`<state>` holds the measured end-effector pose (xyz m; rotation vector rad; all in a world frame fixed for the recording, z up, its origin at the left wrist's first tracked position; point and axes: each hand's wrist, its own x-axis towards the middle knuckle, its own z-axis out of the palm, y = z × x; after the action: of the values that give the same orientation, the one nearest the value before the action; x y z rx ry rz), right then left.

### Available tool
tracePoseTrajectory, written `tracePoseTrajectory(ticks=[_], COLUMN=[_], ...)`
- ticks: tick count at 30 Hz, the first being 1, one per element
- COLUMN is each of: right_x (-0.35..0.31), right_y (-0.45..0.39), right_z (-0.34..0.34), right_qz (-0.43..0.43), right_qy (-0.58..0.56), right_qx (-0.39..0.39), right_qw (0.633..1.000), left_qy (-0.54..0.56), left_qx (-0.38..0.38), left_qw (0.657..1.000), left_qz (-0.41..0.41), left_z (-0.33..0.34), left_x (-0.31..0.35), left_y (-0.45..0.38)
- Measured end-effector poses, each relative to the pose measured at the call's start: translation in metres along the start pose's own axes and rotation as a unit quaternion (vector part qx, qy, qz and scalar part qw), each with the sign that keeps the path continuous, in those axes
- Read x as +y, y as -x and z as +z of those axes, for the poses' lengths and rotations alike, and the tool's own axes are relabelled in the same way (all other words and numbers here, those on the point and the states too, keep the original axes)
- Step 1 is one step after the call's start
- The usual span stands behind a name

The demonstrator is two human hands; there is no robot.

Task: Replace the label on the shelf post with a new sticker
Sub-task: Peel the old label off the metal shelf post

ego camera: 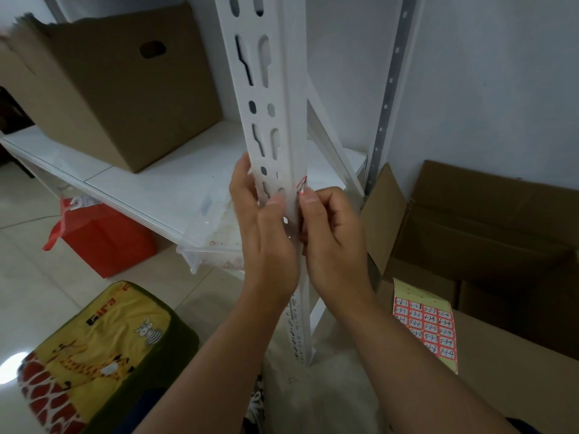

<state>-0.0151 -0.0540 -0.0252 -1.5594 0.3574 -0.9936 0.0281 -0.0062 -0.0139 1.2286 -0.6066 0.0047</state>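
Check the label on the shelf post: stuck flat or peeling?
Partly peeled. The label curls away from the shelf post edge, with the right hand at it; left hand grips the post.

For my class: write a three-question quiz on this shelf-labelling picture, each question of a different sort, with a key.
1. True or false: the left hand grips the white shelf post.
2. Where does the sheet of numbered stickers lie? A: on the shelf board; B: on a cardboard box at the right; C: on the floor tiles.
3. Fill in: the right hand works at a small ____-edged label on the post's corner.

Key: 1 true; 2 B; 3 red.
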Motion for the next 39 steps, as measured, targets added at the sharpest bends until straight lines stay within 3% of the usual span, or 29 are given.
tracePoseTrajectory(ticks=[4,7,12,19,26,32,35,39], right_x=[-0.005,-0.007,-0.008,-0.01,-0.004,-0.005,-0.007,-0.006], right_y=[0.001,0.002,0.005,0.004,0.001,0.004,0.004,0.004], right_z=[-0.003,-0.006,-0.01,-0.01,-0.01,-0.01,-0.01,-0.009], right_qz=[0.003,0.003,0.012,0.003,0.011,0.023,0.033,0.042], right_qy=[-0.002,0.014,0.023,0.038,0.039,0.019,0.005,0.003], right_qx=[-0.017,-0.024,-0.029,-0.03,-0.034,-0.018,-0.013,-0.005], right_qw=[1.0,1.0,0.999,0.999,0.999,0.999,0.999,0.999], left_qy=[-0.153,-0.194,-0.189,-0.195,-0.138,-0.177,-0.275,-0.448], left_qx=[0.088,0.051,-0.012,0.001,0.013,0.089,0.059,0.0], left_qw=[0.972,0.946,0.945,0.944,0.973,0.978,0.959,0.887], left_qz=[0.156,0.254,0.267,0.267,0.185,0.069,-0.015,-0.113], left_z=[-0.008,-0.01,-0.01,-0.012,-0.016,-0.041,-0.061,-0.075], left_x=[-0.002,0.003,0.006,0.009,0.007,-0.002,-0.02,-0.049], left_y=[0.006,0.009,0.015,0.013,0.006,-0.02,-0.04,-0.056])
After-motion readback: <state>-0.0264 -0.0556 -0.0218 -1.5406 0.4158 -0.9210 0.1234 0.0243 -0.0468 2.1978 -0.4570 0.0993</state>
